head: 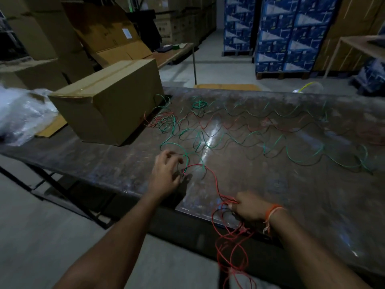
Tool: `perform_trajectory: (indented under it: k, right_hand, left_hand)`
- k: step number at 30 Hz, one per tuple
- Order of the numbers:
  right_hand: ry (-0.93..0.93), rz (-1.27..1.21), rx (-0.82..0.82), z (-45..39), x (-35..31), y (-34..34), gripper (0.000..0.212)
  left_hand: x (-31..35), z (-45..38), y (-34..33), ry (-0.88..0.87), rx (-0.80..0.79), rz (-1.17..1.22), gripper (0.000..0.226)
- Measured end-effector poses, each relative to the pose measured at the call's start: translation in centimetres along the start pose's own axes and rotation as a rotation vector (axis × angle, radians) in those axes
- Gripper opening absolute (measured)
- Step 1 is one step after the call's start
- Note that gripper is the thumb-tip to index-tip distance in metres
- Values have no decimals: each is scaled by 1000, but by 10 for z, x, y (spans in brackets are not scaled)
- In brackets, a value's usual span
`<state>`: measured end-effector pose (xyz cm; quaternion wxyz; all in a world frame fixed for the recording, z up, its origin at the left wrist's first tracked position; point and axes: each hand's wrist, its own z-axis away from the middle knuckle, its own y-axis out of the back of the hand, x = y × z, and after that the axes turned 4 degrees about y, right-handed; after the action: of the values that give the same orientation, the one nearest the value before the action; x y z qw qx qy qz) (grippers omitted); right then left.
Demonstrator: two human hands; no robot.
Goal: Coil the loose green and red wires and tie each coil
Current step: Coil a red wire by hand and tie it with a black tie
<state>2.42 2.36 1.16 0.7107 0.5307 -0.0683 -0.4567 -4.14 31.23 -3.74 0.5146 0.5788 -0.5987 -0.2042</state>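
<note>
Here the thin red wire [212, 178] runs along the dark metal table's [291, 195] near edge, its loops pinched in the right hand [249, 206]. The left hand [166, 174], fingers spread, grasps nothing. Thin green wire [239, 140] sprawls beyond, beside a brown cardboard box [108, 101].

A warehouse: stacked cardboard cartons [43, 28], palletised blue boxes [291, 32], bare concrete floor [218, 65].

Dim warehouse; stacked cartons [291, 34]; concrete floor [41, 236]
</note>
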Motion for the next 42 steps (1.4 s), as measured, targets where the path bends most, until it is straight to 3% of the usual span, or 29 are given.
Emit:
perform_trajectory:
  k: [3, 5, 9, 15, 18, 21, 24, 27, 31, 35, 38, 42]
  right_hand:
    - [-11, 1, 5, -1, 2, 0, 40]
    - [-11, 11, 12, -2, 1, -1, 43]
    - [5, -34, 8, -2, -3, -2, 38]
    - [20, -153, 10, -7, -7, -6, 34]
    - [24, -153, 20, -10, -7, -6, 34]
    - [30, -107, 36, -12, -8, -5, 39]
    - [40, -112, 23, -15, -6, -7, 40]
    - [54, -86, -2, -13, -4, -8, 37]
    - [70, -88, -30, -2, 3, -7, 41]
    - [65, -64, 7, 14, 14, -3, 34]
    - [74, -89, 23, 32, 23, -2, 35]
    - [111, -100, 37, 56, 37, -6, 32]
  left_hand:
    - [-6, 3, -15, 34, -247, -5, 48]
    - [-7, -3, -24, 120, -290, -50, 51]
    - [-7, -18, -30, 252, -270, -22, 44]
    - [3, -25, -33, 341, -183, -22, 11]
    - [7, -28, -35, 405, -110, 39, 14]
    - [12, -35, -33, 509, 1, 265, 27]
    - [24, -44, -31, 653, 18, 556, 26]
    - [42, -45, -20, 779, -60, 1121, 22]
    - [47, -41, -5, 732, -219, 1459, 28]
    - [53, -26, 7, 752, -426, 1289, 33]
    - [70, -12, 11, 779, -411, 1155, 27]
    - [105, 10, 9, 738, -386, 1153, 20]
